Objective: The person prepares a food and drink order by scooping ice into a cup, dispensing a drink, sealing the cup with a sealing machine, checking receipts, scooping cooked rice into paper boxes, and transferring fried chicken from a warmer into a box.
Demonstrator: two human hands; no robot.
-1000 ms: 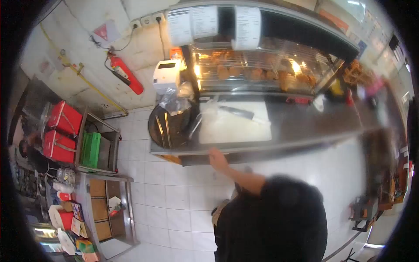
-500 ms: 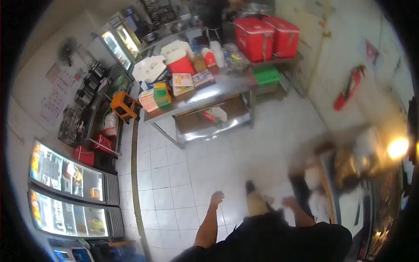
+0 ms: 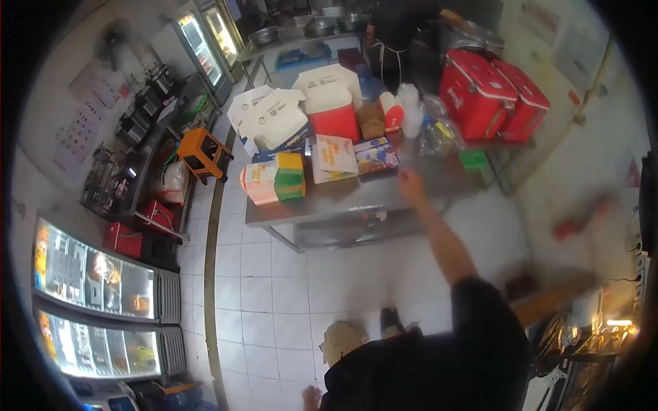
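My right hand (image 3: pixel 411 186) is stretched out over the front edge of the steel table (image 3: pixel 329 205). It is just right of a blue and purple printed box (image 3: pixel 377 156); its fingers are blurred, and whether they touch anything is unclear. Left of that box lie white and orange paper bags (image 3: pixel 336 156) and a stack of green, yellow and orange cartons (image 3: pixel 274 179). Low at the bottom edge hangs my left hand (image 3: pixel 312 397), away from the table and partly cut off, its fingers not clear.
White takeaway boxes (image 3: pixel 271 123), a red carton (image 3: pixel 334 122), white cups (image 3: pixel 411 113) and red cooler bags (image 3: pixel 478 92) stand farther back. Beyond the table is a person in dark clothes (image 3: pixel 397 34). An orange stool (image 3: pixel 202 154) and glass-door fridges (image 3: pixel 96 274) are at the left.
The table is nearer in view. My right hand has reached forward from beside my body to the table edge. My left hand has dropped to the bottom of the view.
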